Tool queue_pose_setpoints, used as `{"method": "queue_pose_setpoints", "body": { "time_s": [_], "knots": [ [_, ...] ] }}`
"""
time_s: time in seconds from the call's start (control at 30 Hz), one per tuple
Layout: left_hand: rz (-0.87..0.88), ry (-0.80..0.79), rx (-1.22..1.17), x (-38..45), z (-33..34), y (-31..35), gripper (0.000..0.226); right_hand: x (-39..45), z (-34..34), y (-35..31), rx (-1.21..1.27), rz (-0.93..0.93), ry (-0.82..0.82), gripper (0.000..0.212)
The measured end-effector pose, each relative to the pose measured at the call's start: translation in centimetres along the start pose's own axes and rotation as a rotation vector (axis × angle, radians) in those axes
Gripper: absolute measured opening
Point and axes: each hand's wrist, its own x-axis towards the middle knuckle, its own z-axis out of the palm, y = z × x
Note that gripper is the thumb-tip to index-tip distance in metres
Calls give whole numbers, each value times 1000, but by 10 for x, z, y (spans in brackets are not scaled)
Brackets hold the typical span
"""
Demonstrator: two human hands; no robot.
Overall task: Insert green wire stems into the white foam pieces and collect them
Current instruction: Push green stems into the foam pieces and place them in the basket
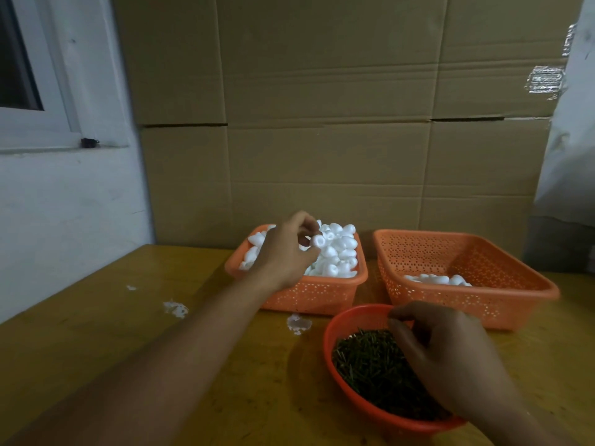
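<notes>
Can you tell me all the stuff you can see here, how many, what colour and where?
foam basket: one, orange, back middle of table, heaped with white foam pieces
collecting basket: one, orange, back right, a few white pieces inside
round bowl: one, red-orange, front right, full of green wire stems
foam crumbs: a few white bits, on the table left of the baskets
table: one, yellow-brown wood
cardboard: brown sheets, behind the table
left hand: pinches one white foam piece over the foam basket
right hand: over the round bowl, fingers curled
</notes>
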Motion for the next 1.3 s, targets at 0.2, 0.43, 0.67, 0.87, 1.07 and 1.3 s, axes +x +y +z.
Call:
{"method": "queue_pose_setpoints", "body": {
  "time_s": [0.2, 0.43, 0.67, 0.87, 1.07, 1.3],
  "knots": [
    [67, 32, -233, -49, 11, 20, 24, 0, 1, 1, -38, -7, -76, 18],
    [177, -89, -248, -88, 24, 32, 22, 1, 4, 5, -184, -28, -253, 34],
    [166, -157, -271, -104, 26, 32, 29, 3, 0, 4, -300, -42, -354, 32],
    [123, -252, -287, -110, 32, 36, 39, 9, 3, 0, -348, -83, -536, 23],
    [133, -262, -324, -112, 31, 42, 25, 13, 12, 0, -354, -49, -547, 18],
    [161, -159, -292, -111, 33, 42, 22, 11, 8, 4, -289, 5, -512, 12]
  ]
}}
